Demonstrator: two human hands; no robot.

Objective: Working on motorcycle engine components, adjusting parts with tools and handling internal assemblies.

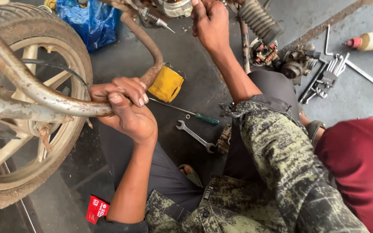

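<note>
1. At far left a motorcycle wheel [20, 108] with pale alloy spokes and a worn tyre fills the frame's edge, lying close to the person's knee, so the machine seems to be tipped or the person is crouched low beside it.
2. A rusty exhaust pipe [44, 92] sweeps from upper left across the wheel, then bends up towards the engine [175, 7] at the top of the view. The left hand [126, 108] is wrapped around the pipe near its bend, fingers curled tight over it and thumb on top; that grip looks meant to steady or bear the pipe's weight.
3. A small red packet [96, 208] lies on the floor by the left elbow.
4. Just right of the left hand, a yellow cloth-like pouch [165, 84] sits under the pipe's curve, with a green-handled screwdriver [186, 113] and a combination spanner [196, 137] laid on the dark floor within easy reach.
5. The right hand [210, 23] is up at the engine, where the pipe ends; its fingers are bunched around something there, but whether they pinch a part cannot be told.
6. Further right lie a carburettor [296, 64], a set of hex keys [327, 77] and a pale bottle with a red nozzle [370, 41], spread apart, likely for picking up quickly.
</note>
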